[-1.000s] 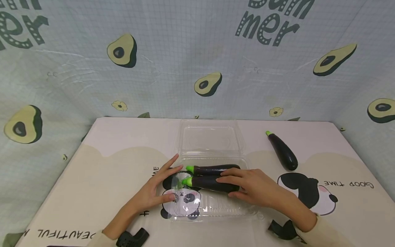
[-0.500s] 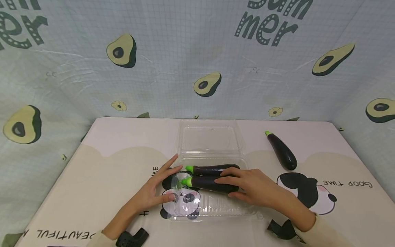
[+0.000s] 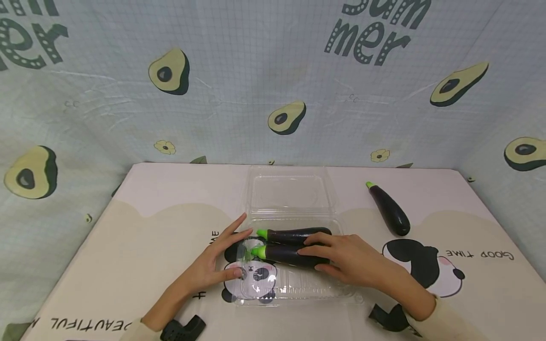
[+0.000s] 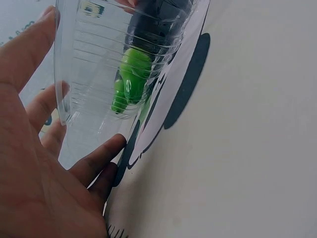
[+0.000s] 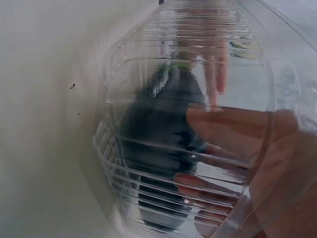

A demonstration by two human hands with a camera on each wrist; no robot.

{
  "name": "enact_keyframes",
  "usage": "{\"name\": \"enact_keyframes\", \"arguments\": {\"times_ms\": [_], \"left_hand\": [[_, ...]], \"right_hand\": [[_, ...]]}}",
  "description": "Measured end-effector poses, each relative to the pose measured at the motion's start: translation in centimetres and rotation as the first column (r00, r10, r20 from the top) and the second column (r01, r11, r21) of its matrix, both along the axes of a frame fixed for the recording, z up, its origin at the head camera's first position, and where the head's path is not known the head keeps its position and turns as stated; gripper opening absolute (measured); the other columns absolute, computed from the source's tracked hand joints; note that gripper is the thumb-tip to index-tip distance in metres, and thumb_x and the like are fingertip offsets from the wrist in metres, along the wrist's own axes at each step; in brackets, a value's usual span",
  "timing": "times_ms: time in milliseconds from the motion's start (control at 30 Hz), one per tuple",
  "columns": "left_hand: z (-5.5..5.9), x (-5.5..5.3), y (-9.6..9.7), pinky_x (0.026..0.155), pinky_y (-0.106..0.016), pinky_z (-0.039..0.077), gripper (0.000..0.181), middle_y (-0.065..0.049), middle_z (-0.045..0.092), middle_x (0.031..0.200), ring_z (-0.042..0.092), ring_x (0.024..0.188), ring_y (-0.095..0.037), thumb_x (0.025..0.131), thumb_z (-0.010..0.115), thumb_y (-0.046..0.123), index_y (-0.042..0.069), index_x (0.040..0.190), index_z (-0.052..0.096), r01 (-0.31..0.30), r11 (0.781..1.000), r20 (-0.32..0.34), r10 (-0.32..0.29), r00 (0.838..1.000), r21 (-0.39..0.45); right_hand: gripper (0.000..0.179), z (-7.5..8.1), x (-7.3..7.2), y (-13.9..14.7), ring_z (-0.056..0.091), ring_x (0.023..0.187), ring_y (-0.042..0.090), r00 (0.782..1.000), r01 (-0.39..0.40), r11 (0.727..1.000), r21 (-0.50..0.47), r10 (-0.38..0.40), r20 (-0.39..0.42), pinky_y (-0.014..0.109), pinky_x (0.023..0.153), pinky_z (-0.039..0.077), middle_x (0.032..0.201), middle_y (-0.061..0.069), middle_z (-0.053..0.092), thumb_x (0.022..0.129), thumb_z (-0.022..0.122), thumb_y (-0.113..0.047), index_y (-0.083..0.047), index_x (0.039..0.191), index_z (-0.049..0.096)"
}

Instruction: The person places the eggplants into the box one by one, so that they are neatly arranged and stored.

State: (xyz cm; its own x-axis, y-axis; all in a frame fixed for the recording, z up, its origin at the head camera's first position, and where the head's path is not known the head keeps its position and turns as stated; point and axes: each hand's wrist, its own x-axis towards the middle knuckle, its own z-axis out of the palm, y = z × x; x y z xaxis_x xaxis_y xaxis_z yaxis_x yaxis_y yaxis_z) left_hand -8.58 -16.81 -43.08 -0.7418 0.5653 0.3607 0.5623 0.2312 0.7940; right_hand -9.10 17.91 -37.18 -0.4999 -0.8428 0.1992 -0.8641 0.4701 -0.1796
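Two dark eggplants with bright green stems lie side by side in a clear plastic clamshell box (image 3: 298,294), stems to the left. My right hand (image 3: 341,255) reaches into the box and holds the nearer eggplant (image 3: 281,254) by its thick end, thumb on the near side and fingers over the top. Some fingertips also lie against the farther eggplant (image 3: 283,235). My left hand (image 3: 209,265) has its fingers spread along the outside of the box's left wall. In the left wrist view, the green stem (image 4: 133,74) shows through that ribbed wall.
The box's lid (image 3: 291,192) lies folded back towards the rear of the table. A third eggplant (image 3: 390,208) rests on the table at the right. Black wrist bands show at my left sleeve (image 3: 138,330) and right sleeve (image 3: 448,319). An avocado-print curtain (image 3: 230,85) hangs behind the table.
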Motion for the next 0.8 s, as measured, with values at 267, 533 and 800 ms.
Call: {"name": "enact_keyframes", "arguments": {"times_ms": [267,533,800], "left_hand": [[-0.06,-0.06,-0.01,0.101,-0.072,0.014,0.074,-0.008,0.011,0.159,0.01,0.145,-0.029,0.077,0.071,0.017,0.011,0.145,0.042,0.001,1.0,0.0,-0.001,1.0,-0.002],[-0.08,-0.08,-0.04,0.101,-0.072,0.014,0.074,-0.009,0.011,0.159,0.01,0.145,-0.029,0.077,0.071,0.017,0.009,0.144,0.042,0.004,1.0,-0.007,-0.004,1.0,-0.002],[0.01,0.0,-0.07,0.1,-0.072,0.014,0.074,-0.009,0.012,0.159,0.01,0.145,-0.029,0.077,0.071,0.017,0.011,0.145,0.042,0.001,1.0,-0.009,-0.001,1.0,-0.003]], "right_hand": [[0.042,-0.08,0.05,0.02,0.064,0.077,0.01,1.0,0.002,1.0,-0.004,-0.002,-0.006,0.028,0.061,0.052,0.127,0.0,0.054,0.087,0.071,-0.025,-0.024,0.128,0.06],[0.041,0.07,0.08,0.04,0.065,0.082,0.011,0.999,0.016,1.0,-0.008,-0.016,-0.03,0.029,0.064,0.053,0.126,-0.001,0.056,0.089,0.069,-0.026,-0.024,0.128,0.06],[0.04,0.81,-0.07,0.3,0.063,0.077,0.006,0.996,-0.006,0.994,-0.109,-0.003,-0.089,0.021,0.058,0.049,0.122,-0.001,0.058,0.085,0.072,-0.02,-0.018,0.124,0.062]]}}
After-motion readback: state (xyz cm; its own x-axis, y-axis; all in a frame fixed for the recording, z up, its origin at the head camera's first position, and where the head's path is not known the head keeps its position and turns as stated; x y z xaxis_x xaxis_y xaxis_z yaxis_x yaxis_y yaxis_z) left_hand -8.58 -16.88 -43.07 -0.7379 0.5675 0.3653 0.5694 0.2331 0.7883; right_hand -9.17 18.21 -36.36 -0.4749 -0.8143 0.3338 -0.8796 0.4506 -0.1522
